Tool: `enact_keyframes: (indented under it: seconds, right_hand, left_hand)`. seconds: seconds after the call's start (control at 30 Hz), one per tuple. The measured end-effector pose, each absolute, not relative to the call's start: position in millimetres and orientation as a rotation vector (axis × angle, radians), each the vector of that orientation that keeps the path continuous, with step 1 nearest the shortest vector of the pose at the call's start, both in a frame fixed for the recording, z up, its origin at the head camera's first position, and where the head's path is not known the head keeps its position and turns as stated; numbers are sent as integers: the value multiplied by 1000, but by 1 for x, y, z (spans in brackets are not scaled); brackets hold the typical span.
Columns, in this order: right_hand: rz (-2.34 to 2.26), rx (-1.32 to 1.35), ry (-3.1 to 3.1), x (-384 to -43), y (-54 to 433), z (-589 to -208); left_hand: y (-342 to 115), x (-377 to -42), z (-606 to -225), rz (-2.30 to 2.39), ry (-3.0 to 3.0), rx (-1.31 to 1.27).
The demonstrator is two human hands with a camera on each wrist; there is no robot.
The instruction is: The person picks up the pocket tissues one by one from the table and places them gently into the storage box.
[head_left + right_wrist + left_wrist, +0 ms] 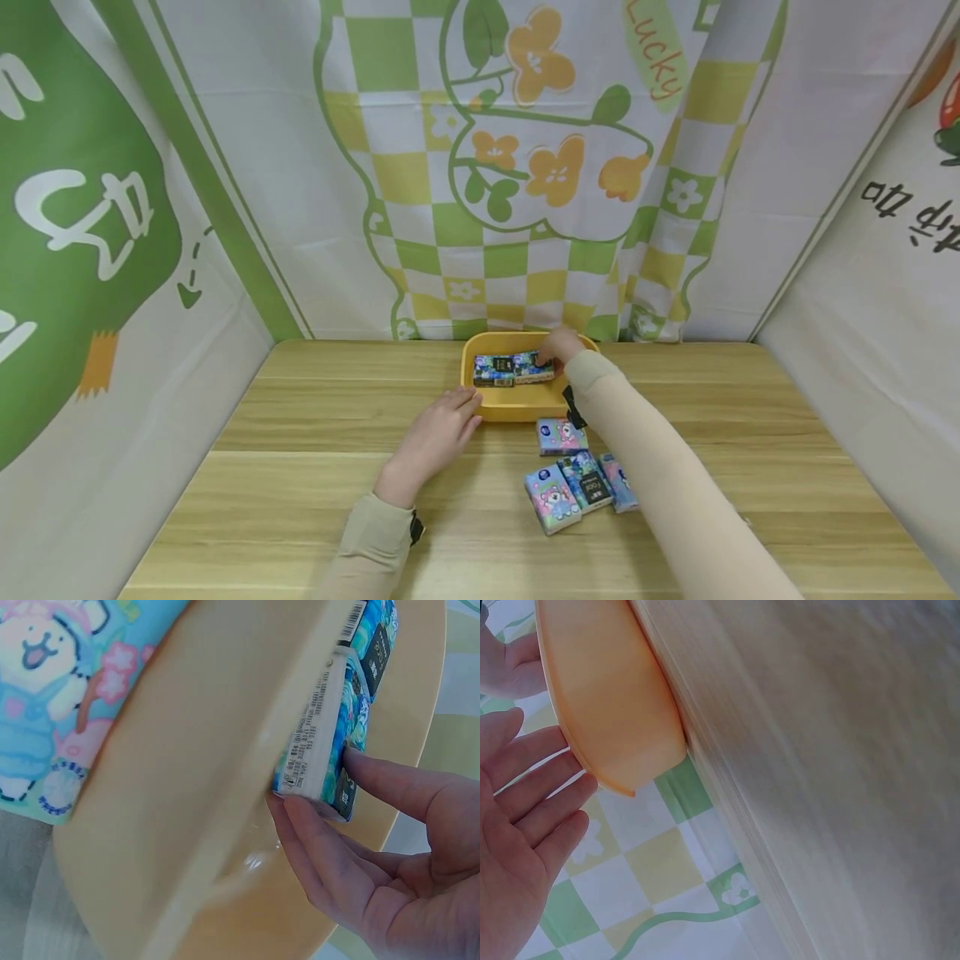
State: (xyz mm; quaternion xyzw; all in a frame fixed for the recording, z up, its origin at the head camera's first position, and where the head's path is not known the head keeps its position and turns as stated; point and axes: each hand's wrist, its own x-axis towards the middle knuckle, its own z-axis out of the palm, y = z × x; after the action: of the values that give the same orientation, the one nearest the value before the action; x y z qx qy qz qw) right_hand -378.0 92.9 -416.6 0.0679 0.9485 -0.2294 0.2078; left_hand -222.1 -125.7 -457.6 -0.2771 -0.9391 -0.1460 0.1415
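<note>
My right hand (564, 343) reaches into a yellow plastic tray (510, 412) at the back of the table. Between thumb and fingers it pinches a dark blue-green tissue pack (319, 742), which is inside the tray. A matching tissue pack (492, 371) lies beside it on the left. My left hand (438, 433) touches the tray's front left rim with nearly straight fingertips (581, 787). In front of the tray lie a light blue tissue pack (561, 437) with a cartoon print, a second cartoon pack (552, 500) and a dark patterned pack (585, 481).
Another light blue pack (618, 483) lies partly hidden under the right forearm. Behind the tray hangs a green and yellow checked cloth (525, 258). Printed cloth walls flank the wooden table (300, 467) on both sides.
</note>
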Motion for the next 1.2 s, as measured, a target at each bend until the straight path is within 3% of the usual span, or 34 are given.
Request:
enact_keyframes:
  seconds: [0.33, 0.6, 1.2]
  right_hand:
    - [-552, 184, 2585, -399, 90, -423]
    - [-594, 205, 2627, -382, 87, -411]
    - [-652, 237, 2643, -380, 89, -416]
  left_hand:
    - [-126, -222, -458, -413, -2709, -796]
    - [-126, -222, -458, -406, -2702, -805]
    - [-127, -223, -459, -398, -2702, -811]
